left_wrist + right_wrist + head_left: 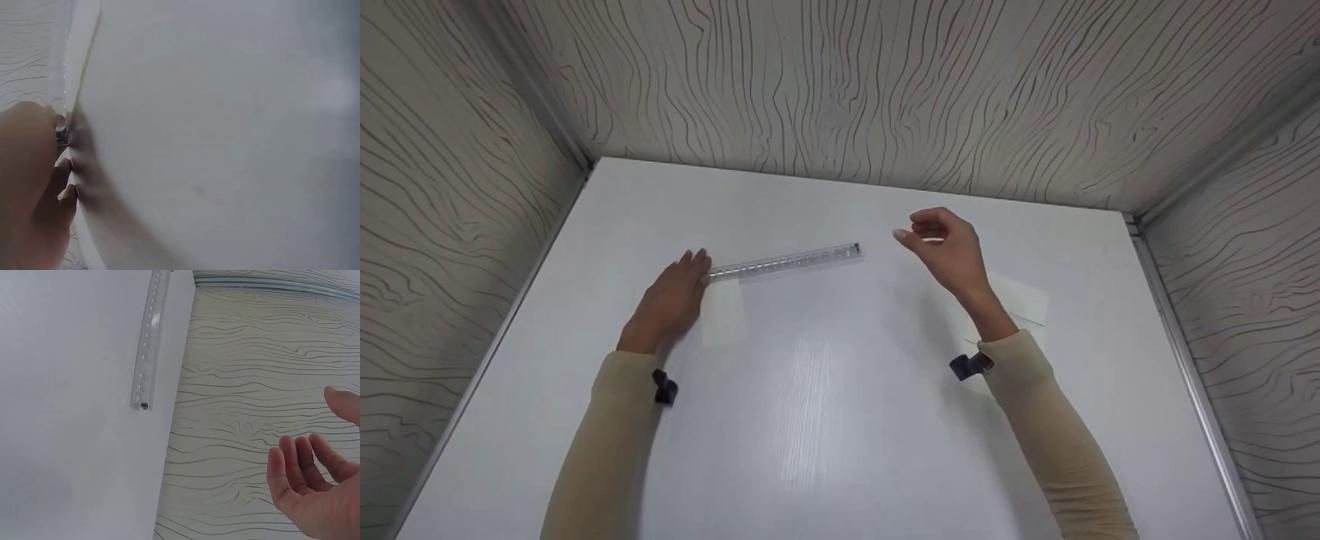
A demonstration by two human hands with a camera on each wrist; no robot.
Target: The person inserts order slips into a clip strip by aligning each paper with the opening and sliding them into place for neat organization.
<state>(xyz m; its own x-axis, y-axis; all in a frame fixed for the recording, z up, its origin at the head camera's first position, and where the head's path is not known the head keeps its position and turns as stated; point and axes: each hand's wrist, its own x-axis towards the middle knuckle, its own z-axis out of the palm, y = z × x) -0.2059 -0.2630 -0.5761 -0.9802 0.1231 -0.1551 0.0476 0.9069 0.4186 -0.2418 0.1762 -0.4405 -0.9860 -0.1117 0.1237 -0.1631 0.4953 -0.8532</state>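
Observation:
A long, clear plastic channel point(784, 262) with a row of small round transparent shapes in it lies slanted across the white table. My left hand point(671, 296) is at its left end, with the fingertips on the tabletop. In the left wrist view the thumb and fingers of the left hand point(39, 169) close about the channel's end, beside a small clear ball point(60, 122). Past the channel's other end, my right hand point(952, 247) is raised above the table. Its fingers are loosely bent, with nothing held. A small dark spot point(144, 405) marks that far end.
A pale yellow paper point(724, 315) lies by the channel's left end. More pale sheets point(1024, 300) lie under the right forearm. Patterned walls point(840, 90) stand behind and beside the white table point(810, 420).

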